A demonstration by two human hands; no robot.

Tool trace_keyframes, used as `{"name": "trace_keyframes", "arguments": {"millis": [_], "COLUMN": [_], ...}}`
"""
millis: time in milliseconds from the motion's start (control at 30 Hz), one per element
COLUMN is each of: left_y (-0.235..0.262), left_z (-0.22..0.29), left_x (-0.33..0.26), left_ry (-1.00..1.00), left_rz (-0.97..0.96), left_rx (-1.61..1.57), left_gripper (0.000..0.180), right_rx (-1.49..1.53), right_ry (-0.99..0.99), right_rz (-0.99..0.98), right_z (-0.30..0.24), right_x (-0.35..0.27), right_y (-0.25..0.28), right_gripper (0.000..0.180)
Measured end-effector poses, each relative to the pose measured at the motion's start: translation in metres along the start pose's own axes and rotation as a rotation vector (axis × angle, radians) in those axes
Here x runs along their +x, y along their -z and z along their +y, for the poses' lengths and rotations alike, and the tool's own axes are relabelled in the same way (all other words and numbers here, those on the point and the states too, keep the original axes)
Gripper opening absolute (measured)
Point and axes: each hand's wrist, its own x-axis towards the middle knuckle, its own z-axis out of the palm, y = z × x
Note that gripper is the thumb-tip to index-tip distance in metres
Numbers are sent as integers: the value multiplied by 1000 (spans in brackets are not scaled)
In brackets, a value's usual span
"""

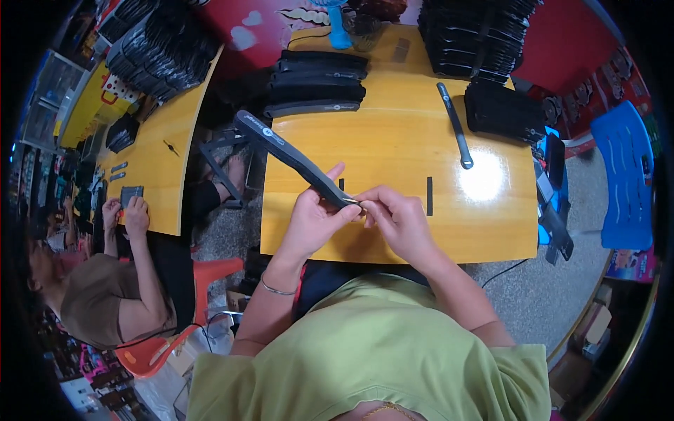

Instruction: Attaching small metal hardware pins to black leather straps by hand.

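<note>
A person in a light green top is sitting at a yellow wooden table [421,140], working over its near edge. Both hands are holding a long, narrow black strap [291,156]. The strap's long axis is running diagonally: its near end is sitting between the hands just above the table's near edge, and its far end is pointing up and away to the person's left, reaching out past the table's left edge.

The left hand [312,217] is wrapping around the strap's near end from below, thumb pressing on top. The right hand [400,217] is sitting just to the right of that end, its fingertips pinching narrowly at the very tip, where a small brassy glint is showing; what that piece is cannot be told. The two hands are almost touching, and most of the strap is lying beyond the left hand.

On the table, a second black strap [455,126] is lying loose past the right hand, running roughly away from the person. A short black strip [429,196] is lying flat just beside the right hand. At the table's far side, flat stacks of black pieces [316,83] are resting, with taller black piles [477,35] toward the far right corner.

To the left of the table, another person is sitting at a neighbouring yellow table [154,161], their own hands resting on a small dark item.
</note>
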Motion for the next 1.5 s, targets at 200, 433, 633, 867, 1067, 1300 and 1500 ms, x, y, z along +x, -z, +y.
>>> {"name": "trace_keyframes", "arguments": {"millis": [200, 433, 633, 867, 1067, 1300, 1500], "left_y": [2, 6, -3, 15, -9, -19, 33], "left_z": [11, 15, 3, -14, -12, -6, -2], "left_x": [-6, -18, -46, -28, -22, -25, -62], "left_ry": [58, 90, 352, 41, -52, 26, 322], "left_rz": [-63, -74, -281, 10, -32, 101, -236], "left_rx": [-45, -64, -173, -420, -427, -221, -171], "left_gripper": [60, 52, 27, 13, 12, 13, 9], "right_rx": [-275, -435, -482, -653, -395, -270, 49], "right_ry": [168, 352, 411, 32, 547, 489, 257], "right_rz": [32, -17, 189, -211, -37, 45, 186], "right_z": [-7, -18, -31, -50, -41, -11, -4], "right_x": [6, 14, 31, 2, -3, 9, 65], "right_y": [2, 5, 37, 61, 19, -3, 92], "right_gripper": [10, 19, 25, 34, 52, 28, 14]}}
